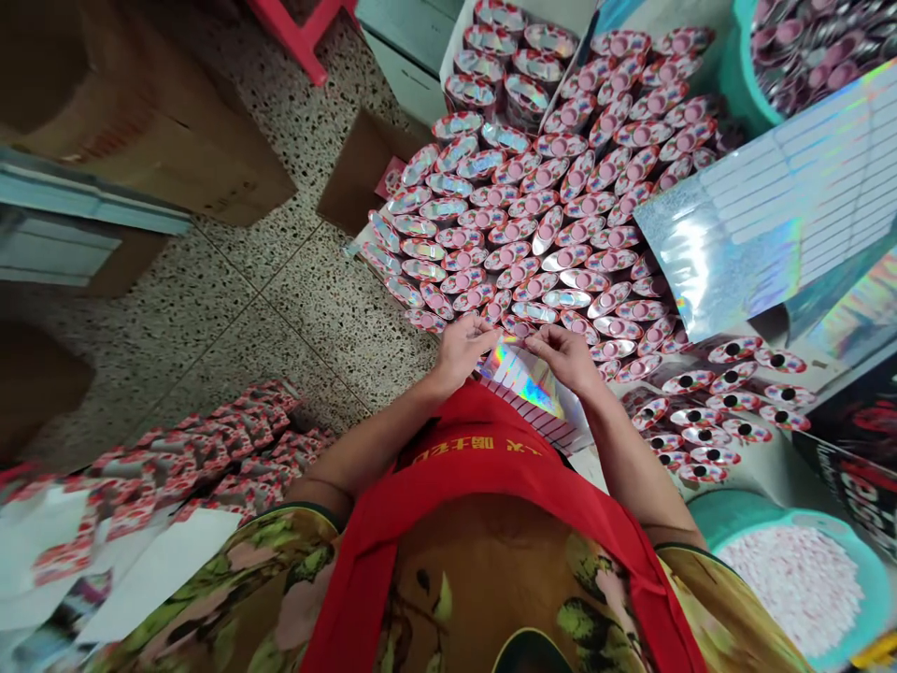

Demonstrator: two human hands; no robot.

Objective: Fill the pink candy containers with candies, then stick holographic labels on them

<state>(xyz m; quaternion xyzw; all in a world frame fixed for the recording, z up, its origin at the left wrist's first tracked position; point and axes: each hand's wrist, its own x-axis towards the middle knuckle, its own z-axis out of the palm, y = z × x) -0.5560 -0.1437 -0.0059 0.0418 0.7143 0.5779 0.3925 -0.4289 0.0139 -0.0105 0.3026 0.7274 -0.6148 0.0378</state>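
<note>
My left hand (465,353) and my right hand (564,357) are close together in front of my red apron (483,449). Thumb and fingers of each are pinched at the upper edge of a shiny holographic sticker sheet (525,376), which slopes down over my lap between my wrists. Any small piece between the fingertips is too small to make out. Just beyond my fingers stand many packed oval-topped containers (533,206), red and white with pink round centres. Some tops carry a shiny holographic strip (448,184).
A larger holographic sheet (763,206) lies over the containers at right. Black-centred containers (733,378) stand below it. Teal tubs hold pink-and-dark parts (805,47) and pale small pieces (799,579). Red-white cartons (210,449) are stacked at left, with a cardboard box (161,121) beyond.
</note>
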